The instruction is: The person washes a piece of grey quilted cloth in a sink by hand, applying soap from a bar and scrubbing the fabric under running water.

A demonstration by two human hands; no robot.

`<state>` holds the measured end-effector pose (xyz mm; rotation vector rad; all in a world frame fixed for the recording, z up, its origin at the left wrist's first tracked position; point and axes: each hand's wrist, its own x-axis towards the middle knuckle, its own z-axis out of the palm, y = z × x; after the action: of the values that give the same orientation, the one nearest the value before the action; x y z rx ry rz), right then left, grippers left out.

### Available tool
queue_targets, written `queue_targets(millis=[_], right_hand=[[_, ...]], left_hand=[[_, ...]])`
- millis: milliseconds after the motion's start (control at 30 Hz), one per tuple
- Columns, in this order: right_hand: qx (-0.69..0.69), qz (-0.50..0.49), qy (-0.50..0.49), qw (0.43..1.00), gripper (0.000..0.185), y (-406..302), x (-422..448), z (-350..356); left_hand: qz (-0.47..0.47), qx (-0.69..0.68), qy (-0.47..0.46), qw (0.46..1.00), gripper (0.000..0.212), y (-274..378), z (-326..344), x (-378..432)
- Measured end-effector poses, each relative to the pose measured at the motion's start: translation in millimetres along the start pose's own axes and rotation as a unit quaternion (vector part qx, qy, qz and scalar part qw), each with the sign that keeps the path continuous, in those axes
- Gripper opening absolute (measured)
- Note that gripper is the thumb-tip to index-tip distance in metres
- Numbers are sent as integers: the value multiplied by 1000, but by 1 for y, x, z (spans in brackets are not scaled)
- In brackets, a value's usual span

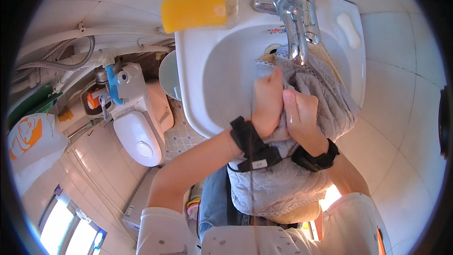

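Observation:
A grey quilted cloth with a patterned edge and a yellowish underside lies partly in the white washbasin. It drapes over the front rim and hangs down before my body. My left hand is closed on a bunched part of this cloth, left of the basin's middle. Close beside it, almost touching, my right hand is a fist around the cloth too, with the thumb on top. Both wrists wear black straps. The chrome faucet stands above, its spout over the cloth's far end. Part of the drain opening shows next to the cloth.
A yellow sponge-like block rests at the basin's back left corner, and a white bar of soap at the right. To the left are a toilet, pipes with a blue valve fitting and a white plastic bag. Tiled wall borders the right.

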<state>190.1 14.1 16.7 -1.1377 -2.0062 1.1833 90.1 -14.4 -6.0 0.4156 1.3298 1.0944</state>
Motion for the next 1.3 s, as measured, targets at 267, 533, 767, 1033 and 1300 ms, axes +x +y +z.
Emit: queue_targets(millis=[267,533,767,1033,1300], right_hand=[[7,16,-15,1000,37,7,1,1],[30,62,-25,997,37,5,-6,-2],[8,52,3,999,35,21,-2,6],[17,146,103,984,38,76,25,-20],[25,199,-10,980,26,85,51,-70]], left_hand=[[-48,-17,115,992,42,7,13,-1],[-139,-218,39,965,37,-10,3,11],[62,27,132,989,41,-59,14,26],[-196,-78,-12,977,33,7,12,6],[-71,46,-205,975,36,19,-35,42]])
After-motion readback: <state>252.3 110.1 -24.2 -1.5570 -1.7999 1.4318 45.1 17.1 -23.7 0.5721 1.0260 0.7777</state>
